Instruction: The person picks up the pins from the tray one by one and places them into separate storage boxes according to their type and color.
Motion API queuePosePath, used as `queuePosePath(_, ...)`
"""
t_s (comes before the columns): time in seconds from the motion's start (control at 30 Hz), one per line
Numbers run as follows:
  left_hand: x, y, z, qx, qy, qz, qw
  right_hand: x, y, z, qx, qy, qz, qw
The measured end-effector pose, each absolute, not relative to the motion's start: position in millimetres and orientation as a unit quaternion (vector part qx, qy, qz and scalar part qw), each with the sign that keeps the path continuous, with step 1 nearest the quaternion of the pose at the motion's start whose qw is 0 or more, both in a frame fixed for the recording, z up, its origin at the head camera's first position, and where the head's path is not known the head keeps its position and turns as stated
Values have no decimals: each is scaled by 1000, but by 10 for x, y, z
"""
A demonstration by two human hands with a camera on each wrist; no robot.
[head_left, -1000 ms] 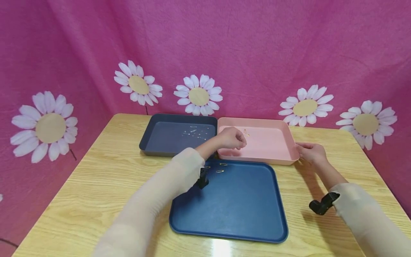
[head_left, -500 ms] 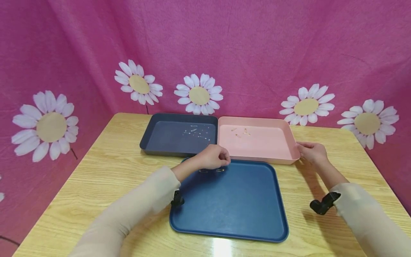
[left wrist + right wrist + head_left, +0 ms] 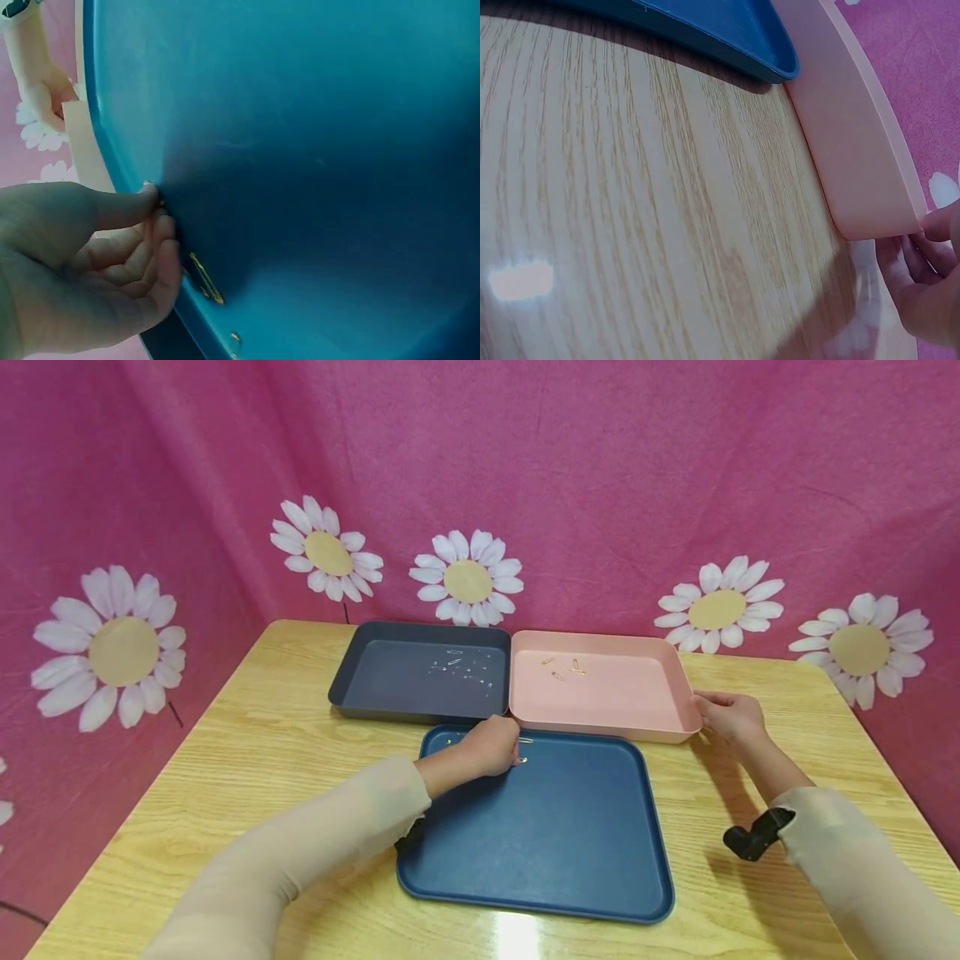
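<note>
Over the far part of the blue tray (image 3: 555, 835), my left hand (image 3: 489, 747) pinches a gold safety pin (image 3: 522, 760) between thumb and fingertips; only a bit of it shows. In the left wrist view, another gold safety pin (image 3: 206, 279) lies on the tray just beside my curled fingers, and more gold (image 3: 235, 341) shows near the rim. My right hand (image 3: 731, 720) holds the near right corner of the pink tray (image 3: 686, 714), thumb at the rim and fingers against the outer wall, as the right wrist view shows.
Several gold safety pins (image 3: 557, 676) lie in the pink tray. To its left stands a dark grey tray (image 3: 375, 693) with several silver safety pins (image 3: 453, 662) and smaller bits. All three trays rest on a wooden table (image 3: 225, 760), before a pink flowered cloth (image 3: 585, 485).
My left hand has gone from above the pink tray back to the blue tray, then down onto a pin there. Pins in the pink tray are now uncovered. My right hand stays put.
</note>
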State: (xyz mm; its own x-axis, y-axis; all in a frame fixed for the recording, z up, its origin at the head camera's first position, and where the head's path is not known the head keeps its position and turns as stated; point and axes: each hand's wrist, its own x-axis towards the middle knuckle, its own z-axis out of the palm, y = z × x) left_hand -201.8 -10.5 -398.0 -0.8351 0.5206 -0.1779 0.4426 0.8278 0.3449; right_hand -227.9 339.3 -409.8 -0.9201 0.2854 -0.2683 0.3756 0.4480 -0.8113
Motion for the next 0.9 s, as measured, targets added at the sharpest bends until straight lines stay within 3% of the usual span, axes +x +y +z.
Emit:
queuePosePath(0.47,-1828,-41,-3882,336,903,79,257,-2263,3392,-4101,195,849,-489,47)
queuePosePath(0.9,-1967,-82,-3740,349,849,263,296,-2251,3387,-4120,184,855,-484,43)
